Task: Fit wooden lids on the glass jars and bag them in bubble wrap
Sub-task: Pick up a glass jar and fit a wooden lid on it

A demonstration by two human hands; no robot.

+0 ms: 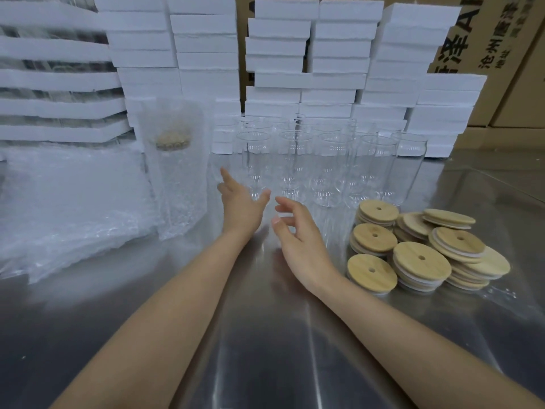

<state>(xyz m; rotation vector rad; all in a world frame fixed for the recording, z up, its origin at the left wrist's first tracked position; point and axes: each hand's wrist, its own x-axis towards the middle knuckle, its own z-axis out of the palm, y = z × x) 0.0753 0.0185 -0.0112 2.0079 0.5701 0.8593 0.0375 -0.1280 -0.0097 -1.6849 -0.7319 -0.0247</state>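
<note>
We are holding the left hand [242,203] and right hand [296,231] open and empty, close to the glass jars [295,163] standing on the tabletop [265,335]. We are judging the jars rigid, slick and breakable, so we are planning a grip round the body, not the rim.

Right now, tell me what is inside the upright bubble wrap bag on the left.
A glass jar stands inside the bubble wrap bag, its wooden lid showing through as a tan disc. The wrap blurs the jar's base.
</note>
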